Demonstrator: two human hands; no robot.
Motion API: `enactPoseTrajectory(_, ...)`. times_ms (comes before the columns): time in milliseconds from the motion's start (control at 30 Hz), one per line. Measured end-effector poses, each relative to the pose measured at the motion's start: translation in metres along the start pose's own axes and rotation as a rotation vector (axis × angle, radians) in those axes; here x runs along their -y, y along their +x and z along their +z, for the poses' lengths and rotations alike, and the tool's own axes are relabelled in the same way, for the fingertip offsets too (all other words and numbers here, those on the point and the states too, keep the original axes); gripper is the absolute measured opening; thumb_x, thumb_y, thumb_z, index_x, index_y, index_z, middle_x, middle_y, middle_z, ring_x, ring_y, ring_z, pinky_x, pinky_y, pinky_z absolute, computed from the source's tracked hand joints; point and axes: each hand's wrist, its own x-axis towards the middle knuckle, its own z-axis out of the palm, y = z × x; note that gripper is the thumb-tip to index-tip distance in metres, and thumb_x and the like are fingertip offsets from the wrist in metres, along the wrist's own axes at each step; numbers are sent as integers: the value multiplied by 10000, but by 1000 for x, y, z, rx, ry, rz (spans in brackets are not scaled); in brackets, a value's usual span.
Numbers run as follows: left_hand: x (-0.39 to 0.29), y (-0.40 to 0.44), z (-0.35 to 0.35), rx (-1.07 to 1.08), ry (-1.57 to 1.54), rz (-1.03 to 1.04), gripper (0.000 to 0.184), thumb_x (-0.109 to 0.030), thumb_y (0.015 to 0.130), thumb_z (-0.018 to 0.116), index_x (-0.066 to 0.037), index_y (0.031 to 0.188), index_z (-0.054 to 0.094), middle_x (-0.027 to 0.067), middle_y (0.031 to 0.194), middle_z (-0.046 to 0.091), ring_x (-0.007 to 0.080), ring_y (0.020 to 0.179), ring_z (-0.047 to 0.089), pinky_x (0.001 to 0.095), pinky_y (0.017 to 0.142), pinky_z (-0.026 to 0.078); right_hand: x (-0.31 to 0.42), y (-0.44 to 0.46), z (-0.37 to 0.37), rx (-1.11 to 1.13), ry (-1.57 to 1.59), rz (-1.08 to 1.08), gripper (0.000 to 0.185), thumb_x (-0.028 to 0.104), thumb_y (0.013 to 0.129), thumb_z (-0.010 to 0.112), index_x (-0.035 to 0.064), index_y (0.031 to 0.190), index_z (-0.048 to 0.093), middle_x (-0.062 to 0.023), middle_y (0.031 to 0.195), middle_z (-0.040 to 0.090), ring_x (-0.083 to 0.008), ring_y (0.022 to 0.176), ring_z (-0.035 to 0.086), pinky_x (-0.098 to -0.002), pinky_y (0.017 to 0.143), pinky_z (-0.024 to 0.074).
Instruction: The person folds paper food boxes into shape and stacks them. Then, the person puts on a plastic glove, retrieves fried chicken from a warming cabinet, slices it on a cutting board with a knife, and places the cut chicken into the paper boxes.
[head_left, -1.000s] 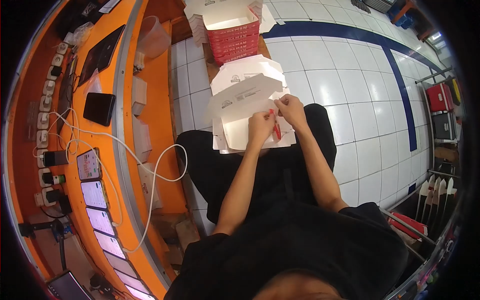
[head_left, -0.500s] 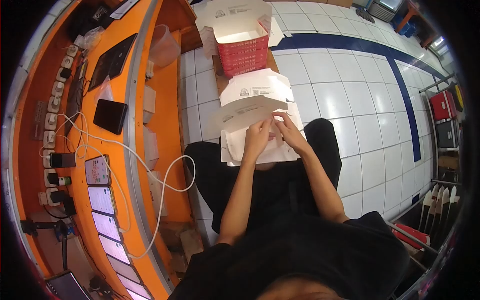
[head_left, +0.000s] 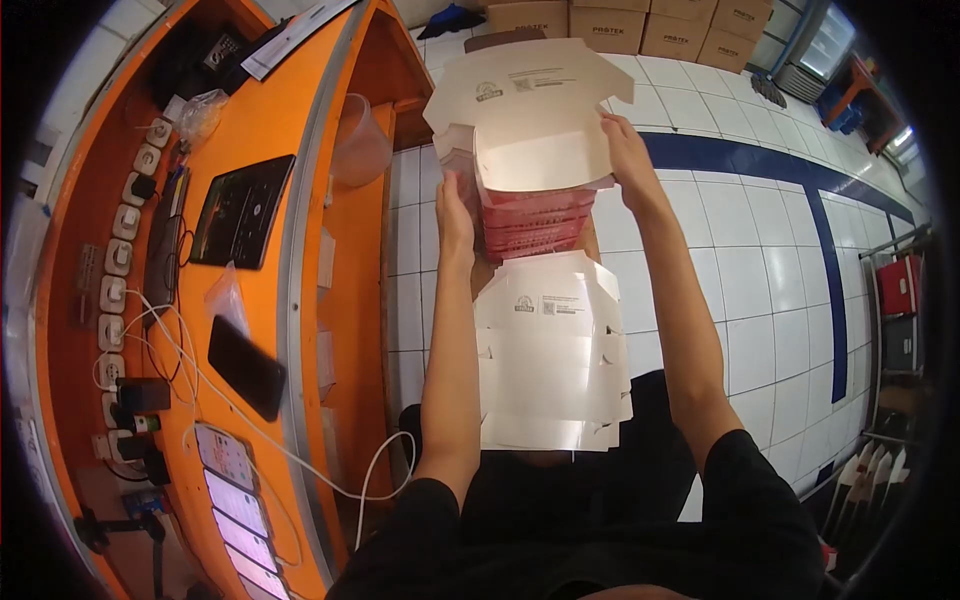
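My left hand (head_left: 456, 218) is closed on the left side of a folded cardboard box (head_left: 545, 158), and my right hand (head_left: 627, 158) grips its right side. The box has a white inside, and its printed lid stands raised at the far side. Directly below it is a stack of red boxes (head_left: 537, 225) with white lettering; whether the held box rests fully on them I cannot tell. Nearer to me, flat unfolded cardboard box blanks (head_left: 548, 350) lie over my lap, white side up, with a small logo and code printed near the far edge.
To the left runs an orange counter (head_left: 215, 290) with a tablet (head_left: 243, 212), a dark phone (head_left: 247, 367), several lit phones (head_left: 237, 510) and a white cable (head_left: 335, 488) hanging off its edge. Brown cartons (head_left: 605, 28) stand at the back. A metal rack (head_left: 880, 370) is on the right.
Both hands have moved forward from the blank in my lap to the stack, now holding a folded box there. The raised panel over my lap is gone, and the camera view has shifted.
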Motion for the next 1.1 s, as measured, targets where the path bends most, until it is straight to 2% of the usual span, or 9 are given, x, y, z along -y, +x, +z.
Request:
enactPoseTrajectory(67,4,20,0,54,39,-70,730,-620,1045,392,-79,1530,458,131,1508,531,254,1381,491,518,1101,380,-4,21,13,8,-81,56,476,324,1040,468,34,1393,604,-173,1288,665,-240,1212,615,-338,1041,452)
enactPoseTrajectory(200,-18,8,8,99,134,-100,659,-528,1094,362,-46,1527,480,106,1530,523,254,1407,473,445,1161,358,-24,36,22,78,-219,60,482,330,1055,457,35,1413,587,-219,1335,652,-271,1219,618,-352,1049,446)
enactPoseTrajectory(267,-41,-1,20,29,180,-87,600,-431,1119,364,17,1487,516,172,1516,527,253,1422,468,358,1176,344,-18,40,20,114,-106,169,468,302,1080,473,-17,1400,594,-145,1281,670,-213,1181,604,-310,1016,451)
enactPoseTrajectory(400,-56,-9,36,22,245,-152,594,-427,1124,360,-27,1554,454,152,1533,523,268,1443,460,354,1189,342,-14,46,17,123,-196,242,471,302,1090,458,-12,1416,587,-149,1270,673,-204,1139,623,-321,964,483)
enactPoseTrajectory(467,-44,-8,33,-4,413,-8,543,-357,1128,374,-8,1532,473,208,1504,527,317,1409,479,394,1163,369,-5,43,17,154,-90,364,474,304,1088,456,-4,1425,585,-154,1250,679,-203,1096,645,-338,898,523)
enactPoseTrajectory(600,-34,-12,41,-47,385,7,545,-351,1132,358,4,1532,463,218,1499,525,343,1409,476,401,1165,367,2,38,14,157,-64,389,471,297,1083,452,4,1425,591,-148,1238,685,-203,1085,658,-342,872,546)
enactPoseTrajectory(700,-43,-11,42,11,303,40,579,-387,1134,317,1,1544,442,227,1520,492,338,1439,442,407,1181,347,25,41,21,18,-27,476,414,192,1091,407,-11,1375,628,-146,1237,698,-195,1125,644,-309,978,489)
enactPoseTrajectory(800,-49,-9,45,26,334,35,594,-398,1133,301,-4,1561,417,218,1565,444,334,1468,404,411,1202,321,2,43,23,78,-119,294,410,188,1095,405,-18,1375,622,-147,1239,695,-201,1155,633,-317,1018,469)
enactPoseTrajectory(1100,-49,-13,46,20,355,39,596,-390,1125,287,-29,1590,380,179,1600,431,324,1462,409,415,1207,315,3,42,18,127,-53,463,423,241,1095,429,-16,1396,581,-149,1315,648,-205,1188,602,-332,1038,452)
